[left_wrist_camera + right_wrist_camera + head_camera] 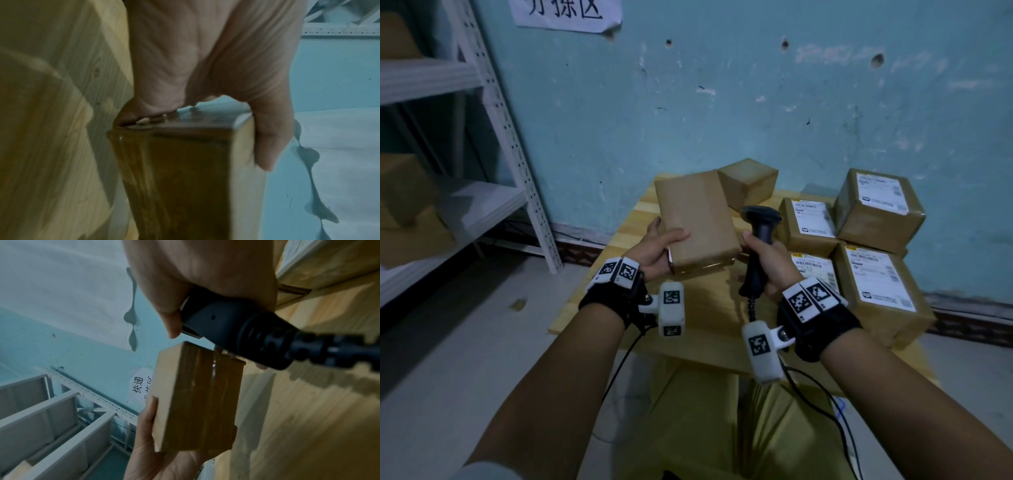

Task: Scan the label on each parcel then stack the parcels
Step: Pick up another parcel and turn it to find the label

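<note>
1. Cardboard is all that shows on the held parcel (697, 219): its upward face is plain brown with no label in sight, so a scan from here would likely read nothing. The label may sit on the underside or far side; I cannot tell which.
2. Turning the parcel with 1 hand could let it slip, since the left hand (654, 251) grips only its near-left corner and the taped faces look glossy.
3. The scanner (760, 240) hangs just right of the parcel, its head aimed away toward the far side of the wooden table (619, 240); a trigger pull now might catch a label on the 4 labelled parcels (878, 277) at the right instead.
4. Left hand: thumb (676, 236) lies across the top face near the corner, the other fingers curl beneath and around the near end; the left wrist view shows the thumb pressed down the side. The parcel is held above the table, tilted, projecting away from the palm.
5. Right hand (767, 260): fingers wrapped fully round the scanner's handle, cable trailing down from it.
6. A small unlabelled box (748, 181) sits at the far edge.
</note>
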The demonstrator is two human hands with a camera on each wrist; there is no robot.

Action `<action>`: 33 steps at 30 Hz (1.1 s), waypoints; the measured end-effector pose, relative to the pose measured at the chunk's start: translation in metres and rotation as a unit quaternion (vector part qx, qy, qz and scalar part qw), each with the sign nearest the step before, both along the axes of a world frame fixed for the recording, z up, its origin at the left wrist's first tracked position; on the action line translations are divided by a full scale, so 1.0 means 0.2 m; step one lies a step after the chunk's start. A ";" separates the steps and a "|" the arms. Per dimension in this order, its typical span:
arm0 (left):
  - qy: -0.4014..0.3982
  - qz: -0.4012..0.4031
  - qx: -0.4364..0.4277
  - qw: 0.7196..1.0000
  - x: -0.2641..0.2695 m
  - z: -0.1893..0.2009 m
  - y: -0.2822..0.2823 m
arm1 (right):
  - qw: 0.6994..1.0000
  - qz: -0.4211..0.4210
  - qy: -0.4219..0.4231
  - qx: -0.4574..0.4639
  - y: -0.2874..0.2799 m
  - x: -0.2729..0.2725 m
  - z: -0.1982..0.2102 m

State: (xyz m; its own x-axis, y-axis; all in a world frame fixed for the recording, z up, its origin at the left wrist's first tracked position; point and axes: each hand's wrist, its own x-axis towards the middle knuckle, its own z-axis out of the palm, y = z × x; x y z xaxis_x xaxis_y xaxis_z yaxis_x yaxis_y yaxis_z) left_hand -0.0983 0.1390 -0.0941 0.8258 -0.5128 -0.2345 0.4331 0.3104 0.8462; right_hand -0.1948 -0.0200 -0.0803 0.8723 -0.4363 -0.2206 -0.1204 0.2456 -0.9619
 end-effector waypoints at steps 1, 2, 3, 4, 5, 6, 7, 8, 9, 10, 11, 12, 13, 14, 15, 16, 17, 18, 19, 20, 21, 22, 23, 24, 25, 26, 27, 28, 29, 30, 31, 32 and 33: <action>-0.016 0.004 0.002 1.000 -0.01 0.00 0.00 | 1.000 0.004 -0.001 0.002 0.00 0.00 0.01; -0.032 0.006 0.009 0.999 -0.01 -0.01 0.00 | 1.000 0.008 -0.001 0.001 0.01 -0.01 0.01; -0.049 0.005 0.019 0.999 -0.02 -0.01 0.00 | 1.000 0.010 -0.001 -0.004 0.01 -0.01 0.01; -0.064 0.006 0.031 0.997 -0.03 -0.01 -0.01 | 1.000 0.006 0.001 -0.013 0.02 -0.01 0.01; -0.080 0.013 0.044 0.996 -0.05 -0.01 -0.02 | 1.000 0.002 0.004 -0.022 0.02 -0.01 0.01; -0.095 0.019 0.054 0.994 -0.06 0.00 -0.02 | 1.000 0.001 0.003 -0.026 0.03 -0.01 0.01; -0.107 0.021 0.061 0.992 -0.07 0.00 -0.03 | 1.000 0.006 -0.004 -0.023 0.04 -0.01 0.01; -0.118 0.022 0.064 0.991 -0.07 -0.01 -0.04 | 1.000 0.013 -0.010 -0.013 0.05 0.00 0.01; -0.123 0.020 0.058 0.991 -0.07 0.00 -0.04 | 1.000 0.016 -0.014 0.001 0.05 0.00 0.01; -0.121 0.017 0.045 0.991 -0.08 0.00 -0.04 | 1.000 0.013 -0.016 0.014 0.05 0.00 0.01; -0.112 0.015 0.029 0.993 -0.08 0.01 -0.05 | 1.000 0.008 -0.013 0.020 0.05 0.01 0.01; -0.105 0.013 0.013 0.994 -0.07 0.01 -0.04 | 1.000 0.005 -0.007 0.020 0.04 0.01 0.02; -0.106 0.009 0.007 0.994 -0.06 0.01 -0.04 | 1.000 0.003 0.000 0.017 0.04 0.01 0.02; -0.109 0.005 0.001 0.994 -0.06 0.01 -0.03 | 1.000 0.005 0.007 0.018 0.03 0.01 0.02; -0.111 0.000 0.002 0.994 -0.05 0.02 -0.02 | 1.000 0.007 0.016 0.022 0.02 0.02 0.03; -0.111 -0.005 0.003 0.994 -0.04 0.02 -0.01 | 0.999 0.009 0.024 0.028 0.02 0.02 0.03; -0.113 -0.007 0.005 0.994 -0.04 0.02 -0.01 | 0.999 0.011 0.032 0.037 0.01 0.02 0.03; -0.114 -0.008 0.003 0.993 -0.04 0.03 0.00 | 0.998 0.012 0.038 0.046 0.01 0.03 0.04; -0.115 -0.011 0.001 0.993 -0.05 0.04 0.00 | 0.997 0.014 0.044 0.054 0.00 0.03 0.04; -0.114 -0.014 -0.002 0.993 -0.05 0.05 0.00 | 0.997 0.014 0.047 0.062 0.00 0.03 0.03; -0.114 -0.017 -0.005 0.993 -0.05 0.06 0.00 | 0.996 0.014 0.050 0.067 0.00 0.03 0.03; -0.114 -0.020 -0.010 0.993 -0.06 0.06 0.00 | 0.996 0.016 0.050 0.073 0.00 0.04 0.02; -0.112 -0.023 -0.016 0.993 -0.06 0.06 0.00 | 0.995 0.020 0.050 0.080 0.00 0.04 0.02; -0.108 -0.025 -0.025 0.994 -0.06 0.05 0.00 | 0.995 0.026 0.049 0.087 0.00 0.04 0.02; -0.103 -0.025 -0.037 0.994 -0.06 0.05 0.00 | 0.994 0.031 0.047 0.094 0.00 0.04 0.01; -0.095 -0.022 -0.050 0.994 -0.07 0.04 -0.01 | 0.993 0.036 0.044 0.101 0.00 0.05 0.01; -0.085 -0.017 -0.064 0.994 -0.07 0.04 -0.01 | 0.992 0.039 0.042 0.109 0.00 0.05 0.00; -0.075 -0.011 -0.078 0.994 -0.07 0.04 -0.02 | 0.991 0.042 0.042 0.117 0.00 0.05 0.00; -0.068 -0.005 -0.088 0.994 -0.07 0.03 -0.02 | 0.990 0.045 0.042 0.125 0.00 0.06 -0.01; -0.063 -0.001 -0.092 0.994 -0.07 0.03 -0.03 | 0.989 0.048 0.043 0.133 0.00 0.06 -0.01; -0.060 0.001 -0.092 0.994 -0.06 0.02 -0.03 | 0.988 0.054 0.044 0.139 0.00 0.06 -0.01; -0.058 0.002 -0.091 0.994 -0.06 0.02 -0.03 | 0.987 0.058 0.045 0.143 0.00 0.06 -0.02; -0.055 -0.001 -0.091 0.994 -0.06 0.02 -0.03 | 0.986 0.061 0.046 0.147 0.00 0.06 -0.02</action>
State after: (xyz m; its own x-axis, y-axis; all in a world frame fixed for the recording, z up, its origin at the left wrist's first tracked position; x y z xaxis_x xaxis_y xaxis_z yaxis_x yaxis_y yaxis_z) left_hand -0.1106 0.1336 -0.0902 0.8407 -0.5395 -0.0455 0.3408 0.4621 0.8187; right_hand -0.1820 -0.0205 -0.0842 0.8845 -0.2354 -0.4027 -0.2499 0.4898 -0.8352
